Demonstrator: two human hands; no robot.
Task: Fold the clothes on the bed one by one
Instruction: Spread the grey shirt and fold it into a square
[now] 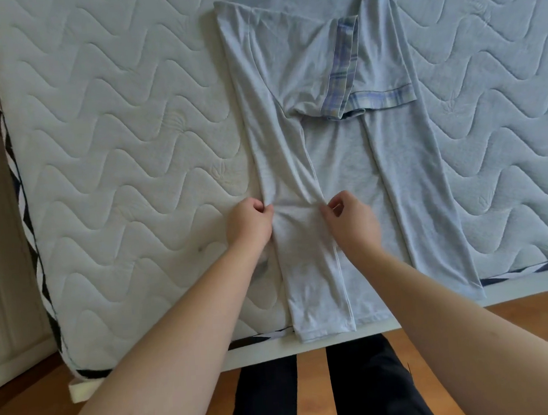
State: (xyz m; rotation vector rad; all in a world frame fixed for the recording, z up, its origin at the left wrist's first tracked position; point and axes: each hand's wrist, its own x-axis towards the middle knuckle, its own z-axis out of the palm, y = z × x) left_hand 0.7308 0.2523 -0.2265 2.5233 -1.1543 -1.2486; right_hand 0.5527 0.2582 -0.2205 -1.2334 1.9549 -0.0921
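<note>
Soft, even daylight is cast from the left; shadows are faint. Straight edges are bowed by wide-angle distortion, and fine detail is slightly softened throughout.

no readable text, labels, brands or numbers

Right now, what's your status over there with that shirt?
Left hand and right hand pinching shirt's folded left panel. Sleeves folded in. Nothing in the way.

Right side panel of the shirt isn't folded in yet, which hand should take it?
Probably the right hand: it sits nearest the unfolded right panel, while the left hand pinches the folded panel's outer edge.
</note>
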